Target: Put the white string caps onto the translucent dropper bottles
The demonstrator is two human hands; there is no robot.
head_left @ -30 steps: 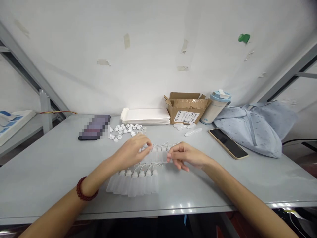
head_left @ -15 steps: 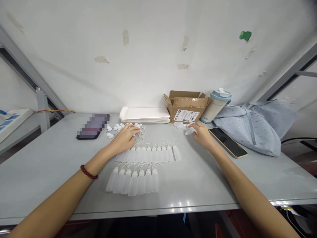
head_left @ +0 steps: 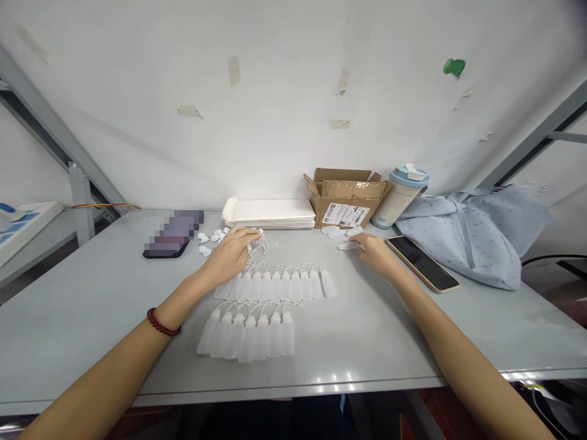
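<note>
My left hand (head_left: pixel 232 252) is over a scatter of small white caps (head_left: pixel 217 235) with looped cords (head_left: pixel 261 244). Its fingers are drawn together, and whatever lies between them is hidden. My right hand (head_left: pixel 373 252) pinches a small translucent bottle (head_left: pixel 348 245), which is lying nearly flat by the fingertips. A few more loose translucent bottles (head_left: pixel 336 233) lie just behind it. Between my forearms, two rows of translucent bottles with white corded caps lie side by side: a back row (head_left: pixel 275 286) and a front row (head_left: pixel 247 339).
A stack of white envelopes or flat boxes (head_left: pixel 273 214) and an open cardboard box (head_left: pixel 346 205) stand along the wall. Right of them are a tumbler (head_left: pixel 397 198), a phone (head_left: pixel 422 264) and a blue cloth bag (head_left: pixel 468 238). Another phone (head_left: pixel 172 235) lies at left.
My right fingers have closed on a bottle, which has turned flatter and shifted slightly left. My left fingers have drawn together over the caps. The bottle rows stay put.
</note>
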